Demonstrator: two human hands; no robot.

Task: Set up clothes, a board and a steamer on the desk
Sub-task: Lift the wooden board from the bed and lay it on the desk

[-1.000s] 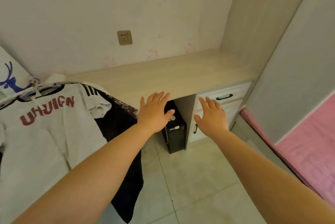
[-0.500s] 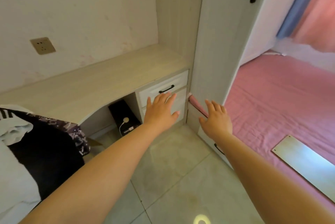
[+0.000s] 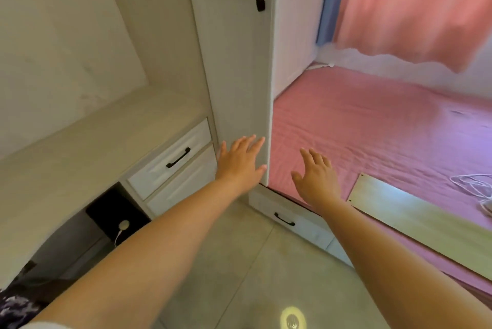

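closest in, btm left corner behind the left forearm, a scrap of dark patterned cloth (image 3: 14,307) shows, prob part of the clothes but too little in view to say. both arms reach fwd over the tile floor (image 3: 239,262). left hand (image 3: 241,162) is empty, fingers spread & straight, held in front of the wardrobe side panel (image 3: 239,75); can't tell if it touches. right hand (image 3: 316,177) is empty too, fingers loosely spread, hovering over the near edge of the pink bed (image 3: 372,121). just to the right of the right hand, near but apart, the board (image 3: 415,211) lies flat on the bed, pale wood w/ glare on it. further right past the board, a white cable (image 3: 474,185) coils at the frame edge, maybe the steamer's, but no steamer body is visible. to the left of the left hand & beyond it, the desk (image 3: 80,147) top shows nothing placed on it in the part visible, drawers (image 3: 173,161) under it. judging by this: task barely begun, nothing on the desk yet; board looks like the first pick, then steamer & clothes left to bring over
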